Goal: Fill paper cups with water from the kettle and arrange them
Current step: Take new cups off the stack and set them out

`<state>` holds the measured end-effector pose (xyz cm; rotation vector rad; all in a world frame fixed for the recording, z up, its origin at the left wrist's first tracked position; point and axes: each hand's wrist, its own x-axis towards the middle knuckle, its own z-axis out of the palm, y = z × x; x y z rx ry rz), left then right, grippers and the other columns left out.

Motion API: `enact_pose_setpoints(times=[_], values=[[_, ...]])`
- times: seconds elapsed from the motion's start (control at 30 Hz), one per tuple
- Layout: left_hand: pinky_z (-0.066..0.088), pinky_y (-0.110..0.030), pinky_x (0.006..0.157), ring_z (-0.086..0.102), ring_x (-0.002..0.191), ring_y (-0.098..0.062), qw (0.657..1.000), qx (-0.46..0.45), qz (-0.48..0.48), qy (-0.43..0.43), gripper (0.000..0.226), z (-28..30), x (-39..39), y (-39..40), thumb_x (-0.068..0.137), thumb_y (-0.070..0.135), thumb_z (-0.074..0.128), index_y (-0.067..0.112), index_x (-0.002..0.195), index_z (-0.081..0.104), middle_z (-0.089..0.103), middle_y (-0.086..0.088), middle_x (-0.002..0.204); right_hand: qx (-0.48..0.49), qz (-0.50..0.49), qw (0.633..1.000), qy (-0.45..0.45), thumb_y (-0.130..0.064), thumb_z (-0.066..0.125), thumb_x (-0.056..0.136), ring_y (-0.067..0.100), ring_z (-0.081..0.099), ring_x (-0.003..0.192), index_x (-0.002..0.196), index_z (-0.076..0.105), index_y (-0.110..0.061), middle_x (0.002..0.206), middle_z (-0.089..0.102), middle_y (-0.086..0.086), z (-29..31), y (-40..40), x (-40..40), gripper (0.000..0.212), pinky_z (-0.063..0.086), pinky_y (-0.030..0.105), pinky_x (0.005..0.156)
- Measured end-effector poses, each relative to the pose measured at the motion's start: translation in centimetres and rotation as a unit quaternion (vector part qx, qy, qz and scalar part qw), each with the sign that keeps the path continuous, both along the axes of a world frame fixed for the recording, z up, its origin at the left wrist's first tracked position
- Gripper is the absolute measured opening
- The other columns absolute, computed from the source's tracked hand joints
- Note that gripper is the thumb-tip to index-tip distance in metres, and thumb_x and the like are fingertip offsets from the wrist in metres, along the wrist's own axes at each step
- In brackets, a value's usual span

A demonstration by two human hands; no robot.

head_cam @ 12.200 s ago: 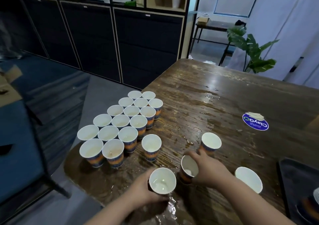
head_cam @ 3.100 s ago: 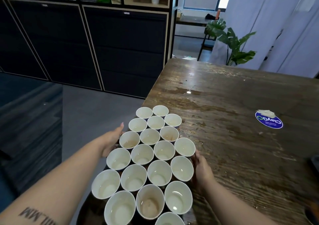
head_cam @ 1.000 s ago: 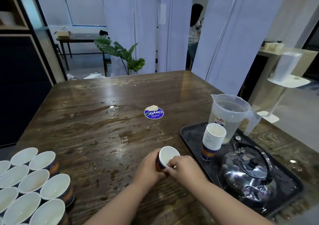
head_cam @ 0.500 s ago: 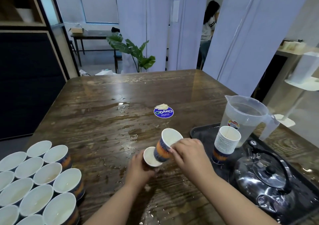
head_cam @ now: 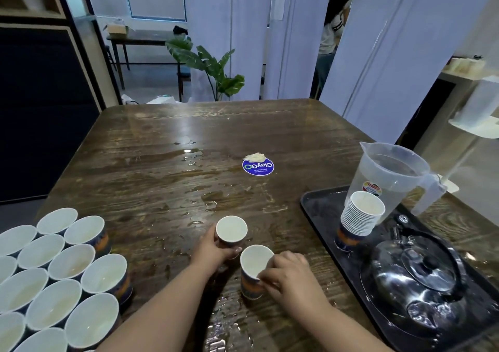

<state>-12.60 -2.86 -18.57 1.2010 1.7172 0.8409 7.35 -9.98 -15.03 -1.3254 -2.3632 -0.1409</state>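
Left hand: my left hand (head_cam: 209, 251) is wrapped round the far cup (head_cam: 231, 230), fingers curled on its side. The cup stands up straight on the worktop (head_cam: 167, 168).
Right hand: my right hand (head_cam: 283, 276) holds the near cup (head_cam: 253, 269). The fingers (head_cam: 266, 272) pinch its rim on the right side.
Two cups: they stand just beside each other, near the front middle of the worktop. Both look white inside. I cannot tell if there is water in them.
Filled group: a big bunch of cups (head_cam: 54, 276) sits packed close together at the front left corner.
Tray: a black tray (head_cam: 318, 205) lies on the right side of the worktop.
Stack: a stack of cups (head_cam: 360, 220) stands on the tray, just in front of the jug.
Jug: a clear plastic jug (head_cam: 388, 173) stands at the back of the tray.
Kettle: the shiny kettle (head_cam: 415, 278) sits on the tray at the front, lid on, well apart from my hands.
Worktop: dark wood, with wet patches. A round blue sticker (head_cam: 258, 167) is near the middle.
Behind: a green plant (head_cam: 210, 65) and white curtains (head_cam: 243, 27).
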Motion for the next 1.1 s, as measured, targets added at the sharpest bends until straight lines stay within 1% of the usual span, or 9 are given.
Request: enact_pose_setpoints(times=[0.13,0.27,0.33,0.47,0.63,0.8,0.87,0.97,1.1], values=[[0.045,-0.022,0.072,0.058,0.098,-0.017,0.998,-0.010,-0.011,-0.067,0.084,0.0,0.3,-0.6,0.064,-0.003,0.084,0.016,0.137,0.045,0.061,-0.007,0.124,-0.042,0.003,0.999,-0.005,-0.052,0.047,0.069,0.005,0.039,0.078,0.072,0.071,-0.040,0.072,0.055,-0.017,-1.3,-0.2,-1.0,0.027,0.025,0.022,0.069],[0.044,-0.031,0.099,0.049,0.124,-0.023,0.997,-0.045,-0.030,-0.058,0.117,1.2,-0.5,-1.2,0.057,0.002,0.081,0.019,0.152,0.015,0.042,-0.008,0.145,-0.061,0.000,0.998,-0.008,-0.053,0.046,0.069,0.006,0.042,0.082,0.078,0.072,-0.042,0.079,0.057,-0.019,-1.9,-0.3,-1.6,0.030,0.033,0.021,0.074],[0.042,-0.028,0.097,0.038,0.133,-0.024,0.998,-0.047,-0.051,-0.010,0.111,2.4,-1.2,-1.6,0.066,0.004,0.071,0.025,0.154,0.006,0.025,-0.007,0.153,-0.071,0.000,0.997,0.000,-0.055,0.046,0.068,0.004,0.046,0.086,0.086,0.071,-0.042,0.086,0.058,-0.020,-1.4,-0.6,-1.8,0.033,0.038,0.020,0.077],[0.020,-0.031,0.113,0.014,0.145,-0.024,0.998,0.029,-0.031,0.036,0.096,5.8,-1.3,-1.6,0.080,0.000,0.060,0.031,0.153,0.005,0.002,-0.010,0.159,-0.064,0.017,0.996,0.055,-0.055,0.054,0.069,0.007,0.057,0.094,0.099,0.067,-0.037,0.099,0.062,-0.016,0.6,-0.8,-0.4,0.038,0.043,0.024,0.080],[0.017,-0.039,0.118,0.016,0.144,-0.024,0.983,0.159,-0.022,0.084,0.093,9.8,2.3,-0.4,0.079,0.013,0.068,0.033,0.151,0.012,0.012,-0.004,0.156,0.017,-0.076,0.994,0.070,-0.043,0.052,0.080,0.016,0.063,0.081,0.084,0.071,-0.029,0.085,0.064,-0.009,4.9,1.8,6.0,0.025,0.049,0.032,0.072],[0.025,-0.024,0.110,0.031,0.138,-0.016,0.976,0.145,-0.156,0.053,0.085,11.1,10.1,1.4,0.078,0.023,0.076,0.026,0.149,0.028,0.028,-0.002,0.150,0.039,-0.248,0.968,-0.002,-0.027,0.075,0.076,0.030,0.062,0.069,0.074,0.073,-0.018,0.074,0.062,0.002,8.2,5.7,13.4,0.010,0.050,0.037,0.063],[0.031,-0.029,0.113,0.035,0.137,-0.017,0.975,0.116,-0.188,0.024,0.091,10.5,13.6,2.3,0.073,0.023,0.081,0.022,0.148,0.030,0.031,-0.006,0.151,-0.002,-0.270,0.959,-0.081,-0.035,0.074,0.078,0.030,0.063,0.080,0.084,0.073,-0.016,0.083,0.064,0.003,8.9,6.6,15.2,0.020,0.050,0.039,0.071],[0.036,-0.034,0.111,0.038,0.137,-0.018,0.974,0.076,-0.212,0.031,0.102,9.6,17.8,3.1,0.065,0.033,0.085,0.019,0.149,0.028,0.032,-0.004,0.152,-0.046,-0.253,0.950,-0.178,-0.048,0.045,0.095,0.024,0.055,0.110,0.109,0.066,-0.020,0.111,0.061,0.001,9.0,7.6,16.6,0.037,0.039,0.033,0.088],[0.043,-0.037,0.106,0.049,0.128,-0.015,0.975,0.041,-0.218,0.019,0.121,7.7,22.0,4.0,0.036,0.060,0.077,0.021,0.143,0.039,0.045,0.001,0.145,-0.061,-0.234,0.951,-0.194,-0.044,0.041,0.098,0.023,0.053,0.111,0.111,0.065,-0.021,0.114,0.062,0.000,8.7,8.3,17.5,0.036,0.036,0.032,0.087]])
